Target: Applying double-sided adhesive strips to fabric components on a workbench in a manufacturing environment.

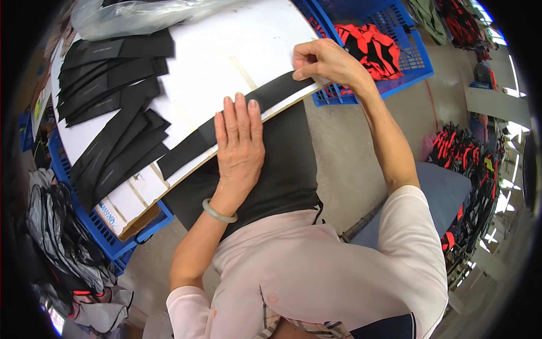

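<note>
A long black fabric strip (pixel 186 153) lies along the near edge of a white board (pixel 197 62). My left hand (pixel 240 141) rests flat on the strip's middle, fingers straight and pointing away from me. At the strip's right end, my right hand (pixel 324 63) has thumb and forefinger pinched on its upper edge. The strip looks flat between the two hands. To the left, several more black strips (pixel 113 79) are fanned out in overlapping layers, some hanging over the board's left edge.
Blue crates stand on the right (pixel 418 51) and at the lower left (pixel 116 248); the right one holds red-and-black fabric pieces (pixel 370 48). Clear plastic sheeting (pixel 141 17) covers the board's far side. Grey-black fabric pieces (pixel 68 237) are heaped at the left, and red-and-black ones (pixel 468 169) at the right.
</note>
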`<state>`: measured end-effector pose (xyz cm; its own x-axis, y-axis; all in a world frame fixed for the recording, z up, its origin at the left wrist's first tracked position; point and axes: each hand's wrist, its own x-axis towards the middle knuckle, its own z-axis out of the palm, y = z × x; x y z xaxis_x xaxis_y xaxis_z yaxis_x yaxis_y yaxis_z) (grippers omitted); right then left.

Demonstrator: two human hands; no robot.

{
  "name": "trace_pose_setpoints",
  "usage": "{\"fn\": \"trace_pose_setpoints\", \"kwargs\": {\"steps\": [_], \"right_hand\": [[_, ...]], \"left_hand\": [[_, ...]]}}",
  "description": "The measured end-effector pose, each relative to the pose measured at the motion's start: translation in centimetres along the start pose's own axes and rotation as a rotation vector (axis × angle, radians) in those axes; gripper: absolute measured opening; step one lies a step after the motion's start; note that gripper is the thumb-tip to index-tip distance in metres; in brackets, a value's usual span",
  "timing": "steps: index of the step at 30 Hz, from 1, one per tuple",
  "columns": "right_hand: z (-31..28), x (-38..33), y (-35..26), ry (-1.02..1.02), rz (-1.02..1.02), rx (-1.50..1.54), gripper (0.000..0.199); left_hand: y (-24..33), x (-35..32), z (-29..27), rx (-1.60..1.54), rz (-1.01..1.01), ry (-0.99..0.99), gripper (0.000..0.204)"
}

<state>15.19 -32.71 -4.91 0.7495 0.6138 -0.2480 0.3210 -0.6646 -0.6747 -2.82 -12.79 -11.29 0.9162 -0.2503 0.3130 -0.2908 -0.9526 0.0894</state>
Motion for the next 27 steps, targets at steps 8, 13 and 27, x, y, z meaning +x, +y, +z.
{"fn": "trace_pose_setpoints", "kwargs": {"steps": [8, 13, 27], "right_hand": [[0.0, 0.7, 0.8, 0.023, -0.003, 0.07, 0.019], [0.4, 0.1, -0.3, 0.064, 0.014, 0.057, 0.018], [7.0, 7.5, -15.9, 0.137, -0.472, 0.333, 0.014]], "left_hand": [[-0.6, 0.6, -0.3, -0.058, -0.022, 0.103, 0.046], [-1.3, 0.5, -1.0, -0.156, -0.02, 0.23, 0.044], [-19.1, -4.6, -12.8, 0.16, -0.207, 0.261, 0.029]]}}
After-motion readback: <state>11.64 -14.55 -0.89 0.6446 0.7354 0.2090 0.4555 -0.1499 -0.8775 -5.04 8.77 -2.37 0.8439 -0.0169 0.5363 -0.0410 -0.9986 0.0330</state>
